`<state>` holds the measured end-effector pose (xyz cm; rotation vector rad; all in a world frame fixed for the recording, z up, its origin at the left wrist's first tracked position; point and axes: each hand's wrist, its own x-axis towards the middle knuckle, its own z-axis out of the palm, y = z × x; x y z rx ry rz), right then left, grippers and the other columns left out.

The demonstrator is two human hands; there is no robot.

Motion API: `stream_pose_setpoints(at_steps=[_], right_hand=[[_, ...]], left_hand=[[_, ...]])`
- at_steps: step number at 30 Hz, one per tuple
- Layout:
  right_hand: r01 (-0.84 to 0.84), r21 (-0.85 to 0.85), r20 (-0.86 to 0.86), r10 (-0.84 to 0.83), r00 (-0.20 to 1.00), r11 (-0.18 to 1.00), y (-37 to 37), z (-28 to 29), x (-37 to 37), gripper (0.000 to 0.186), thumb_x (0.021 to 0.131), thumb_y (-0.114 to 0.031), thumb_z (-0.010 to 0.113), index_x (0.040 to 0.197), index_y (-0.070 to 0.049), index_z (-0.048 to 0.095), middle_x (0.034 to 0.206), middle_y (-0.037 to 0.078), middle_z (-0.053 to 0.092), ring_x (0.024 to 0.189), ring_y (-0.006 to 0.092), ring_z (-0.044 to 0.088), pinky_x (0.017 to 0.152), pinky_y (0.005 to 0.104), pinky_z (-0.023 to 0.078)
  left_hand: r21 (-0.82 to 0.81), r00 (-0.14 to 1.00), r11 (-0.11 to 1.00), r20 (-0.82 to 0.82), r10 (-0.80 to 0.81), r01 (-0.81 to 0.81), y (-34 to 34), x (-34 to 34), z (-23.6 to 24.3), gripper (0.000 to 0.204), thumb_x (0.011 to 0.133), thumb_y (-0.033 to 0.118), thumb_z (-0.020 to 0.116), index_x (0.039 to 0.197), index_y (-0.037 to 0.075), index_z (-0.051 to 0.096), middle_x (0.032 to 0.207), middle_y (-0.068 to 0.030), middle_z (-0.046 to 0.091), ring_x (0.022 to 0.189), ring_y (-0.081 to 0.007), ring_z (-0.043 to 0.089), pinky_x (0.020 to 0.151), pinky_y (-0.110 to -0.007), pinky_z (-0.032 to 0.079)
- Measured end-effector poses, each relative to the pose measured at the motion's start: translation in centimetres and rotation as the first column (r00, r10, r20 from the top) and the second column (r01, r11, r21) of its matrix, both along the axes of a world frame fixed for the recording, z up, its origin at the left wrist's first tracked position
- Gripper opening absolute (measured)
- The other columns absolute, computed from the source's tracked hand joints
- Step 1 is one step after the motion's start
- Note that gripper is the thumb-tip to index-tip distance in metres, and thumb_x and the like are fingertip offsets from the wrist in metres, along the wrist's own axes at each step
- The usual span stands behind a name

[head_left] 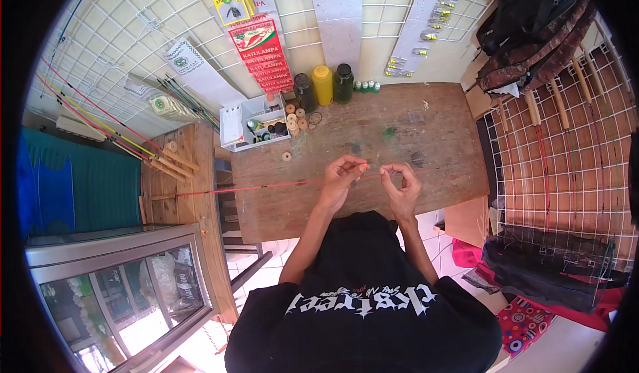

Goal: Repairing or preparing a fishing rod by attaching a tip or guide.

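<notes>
The left hand (343, 178) pinches a small orange piece (365, 166) above the worktop (279, 216); the right hand (403, 185) bunches its fingertips just beside it, their hold unclear. A red rod (266, 186) extends leftward. Beyond stands a yellow bottle (323, 86).

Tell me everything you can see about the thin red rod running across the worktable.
The thin red rod is long, slender and nearly straight, with a few short dark bands; its material is unclear. It runs roughly sideways from the wooden bench at the left, over the brown worktable, to the left hand. Whether that hand holds it or it only passes beneath is hard to tell.
</notes>
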<state>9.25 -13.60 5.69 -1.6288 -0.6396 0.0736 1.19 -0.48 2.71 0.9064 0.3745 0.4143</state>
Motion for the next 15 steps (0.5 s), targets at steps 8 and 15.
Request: stream_pose_setpoints(at_steps=[8,15], right_hand=[[0.000,-0.003,0.071,0.000,0.997,1.000,-0.7,1.1,-0.1,0.013,0.076,0.006,0.067,0.087,0.002,0.064,0.084,0.008,0.063,0.079,0.0126,0.059,0.069,0.0235,0.045],[-0.005,-0.006,0.051,0.005,0.999,1.000,-0.5,1.1,-0.1,0.014,0.075,0.007,0.067,0.088,0.003,0.064,0.084,0.010,0.065,0.079,0.0145,0.061,0.071,0.0252,0.047]], left_hand=[[-0.127,0.999,0.991,0.021,-0.046,0.048,-1.5,0.7,0.2,0.018,0.082,0.012,0.070,0.095,0.002,0.064,0.084,-0.0033,0.065,0.064,-0.0061,0.048,0.056,-0.020,0.037],[-0.122,0.999,0.992,0.023,-0.035,0.037,-1.6,0.8,0.3,0.015,0.083,0.013,0.069,0.092,0.002,0.065,0.079,-0.0029,0.066,0.059,-0.0052,0.047,0.051,-0.019,0.033]])
